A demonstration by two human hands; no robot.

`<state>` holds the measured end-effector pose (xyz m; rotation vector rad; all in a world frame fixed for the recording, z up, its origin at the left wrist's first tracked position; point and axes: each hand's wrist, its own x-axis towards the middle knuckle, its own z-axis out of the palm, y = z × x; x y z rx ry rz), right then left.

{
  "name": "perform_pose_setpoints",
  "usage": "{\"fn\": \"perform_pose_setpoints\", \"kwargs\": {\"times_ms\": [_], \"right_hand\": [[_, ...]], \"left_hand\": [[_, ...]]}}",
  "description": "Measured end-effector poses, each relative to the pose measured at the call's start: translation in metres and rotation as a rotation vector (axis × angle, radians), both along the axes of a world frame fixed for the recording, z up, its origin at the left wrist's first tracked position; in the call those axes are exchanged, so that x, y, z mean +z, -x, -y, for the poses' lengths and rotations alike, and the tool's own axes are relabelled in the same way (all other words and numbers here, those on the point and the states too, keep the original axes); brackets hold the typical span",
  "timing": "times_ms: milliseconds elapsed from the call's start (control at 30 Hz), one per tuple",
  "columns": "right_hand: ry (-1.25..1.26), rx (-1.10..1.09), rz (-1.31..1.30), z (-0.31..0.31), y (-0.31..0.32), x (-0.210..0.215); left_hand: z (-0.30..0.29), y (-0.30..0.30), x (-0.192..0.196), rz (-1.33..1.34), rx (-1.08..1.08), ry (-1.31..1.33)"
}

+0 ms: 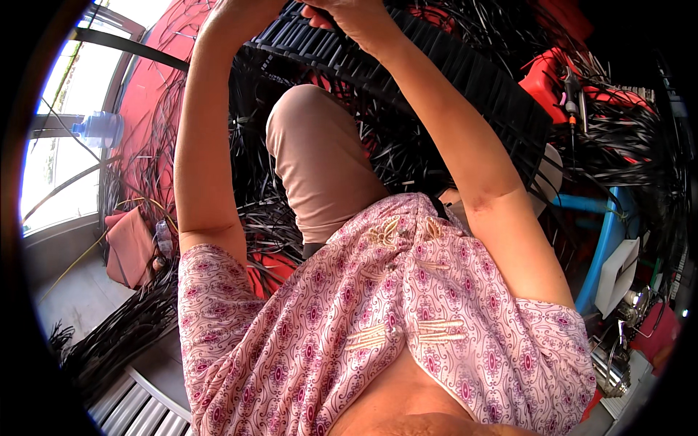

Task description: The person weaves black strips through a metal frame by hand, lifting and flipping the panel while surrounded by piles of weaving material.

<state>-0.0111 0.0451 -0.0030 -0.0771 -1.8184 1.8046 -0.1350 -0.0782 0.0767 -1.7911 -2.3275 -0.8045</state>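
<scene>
Both my hands are at the top edge, over a black woven piece [443,83] of flat strips that curves away to the right. My left hand [256,6] is mostly cut off by the picture's edge, so its fingers are hidden. Beside it, my right hand [352,16] has its fingers curled in at the woven piece's near edge; what they pinch is too hidden to name. Loose black strips [407,156] lie tangled beneath the piece and around my bent knee [313,138].
At the right are a red plastic object [542,87], a screwdriver-like tool [571,102] and a blue frame [600,254]. At the left, a clear bottle [102,129] is near the bright window, with a pinkish bag [129,247] below. A slatted grey surface [138,407] is at lower left.
</scene>
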Motion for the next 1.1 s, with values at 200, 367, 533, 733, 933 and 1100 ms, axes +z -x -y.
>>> {"fn": "perform_pose_setpoints", "kwargs": {"times_ms": [200, 367, 533, 733, 933, 1100], "right_hand": [[-0.157, -0.398, 0.166, -0.013, -0.034, -0.033], [-0.019, -0.348, 0.337, -0.007, -0.051, -0.042], [-0.182, -0.431, 0.358, -0.011, -0.048, -0.056], [-0.462, -0.506, 0.372, -0.020, -0.038, -0.072], [-0.401, -0.486, 0.552, -0.028, -0.027, -0.069], [-0.348, -0.434, 0.518, -0.036, -0.031, -0.076]], "left_hand": [[-0.020, 0.007, -0.077, 0.424, -0.033, 0.111], [-0.025, -0.005, -0.120, 0.224, 0.035, 0.173], [-0.037, -0.020, -0.108, -0.007, 0.071, 0.303], [-0.043, -0.013, -0.106, 0.170, -0.023, 0.410], [-0.042, -0.009, -0.107, 0.432, 0.032, 0.321], [-0.042, -0.031, -0.098, 0.222, 0.101, 0.386]]}}
